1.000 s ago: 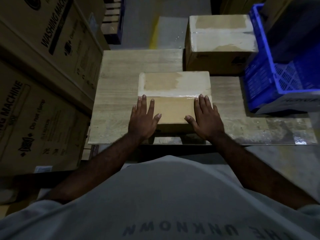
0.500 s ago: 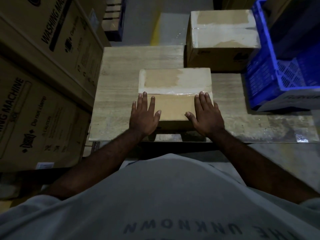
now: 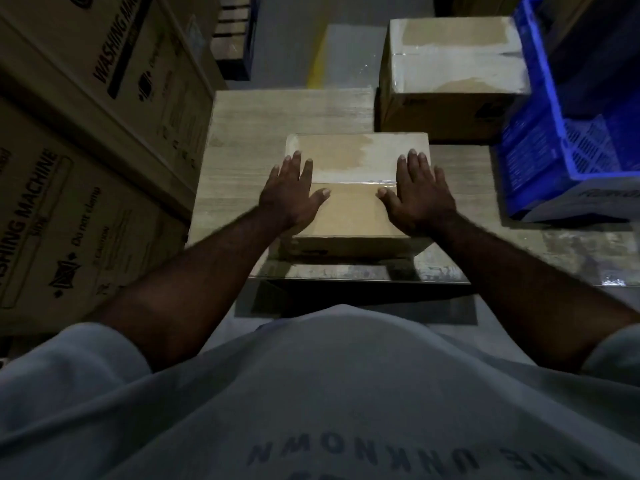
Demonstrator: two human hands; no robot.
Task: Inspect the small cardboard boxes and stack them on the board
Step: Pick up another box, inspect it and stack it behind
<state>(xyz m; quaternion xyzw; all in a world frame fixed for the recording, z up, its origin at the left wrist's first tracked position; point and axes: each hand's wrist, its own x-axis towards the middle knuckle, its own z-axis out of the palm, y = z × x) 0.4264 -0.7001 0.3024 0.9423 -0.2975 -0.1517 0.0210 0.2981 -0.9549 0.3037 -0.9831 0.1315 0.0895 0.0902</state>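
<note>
Both hands flat on small cardboard box (image 3: 351, 213) top: our left hand (image 3: 291, 197) at its 9 o'clock edge, right hand (image 3: 420, 199) at 3 o'clock, fingers straight, gripping nothing. Box sits on board (image 3: 277, 112) near 6 o'clock edge; second box (image 3: 450, 74) at 1 o'clock. We judge it stiff, lightish, glossy top slick; take by side walls. Versus half second ago: our fingers now past tape seam (image 3: 353, 182), farther forward; box stays put.

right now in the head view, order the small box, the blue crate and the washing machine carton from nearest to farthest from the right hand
1. small box: directly under the right hand, which lies flat on its top.
2. blue crate: off to the hand's right.
3. washing machine carton: far left, beyond the left hand.
</note>
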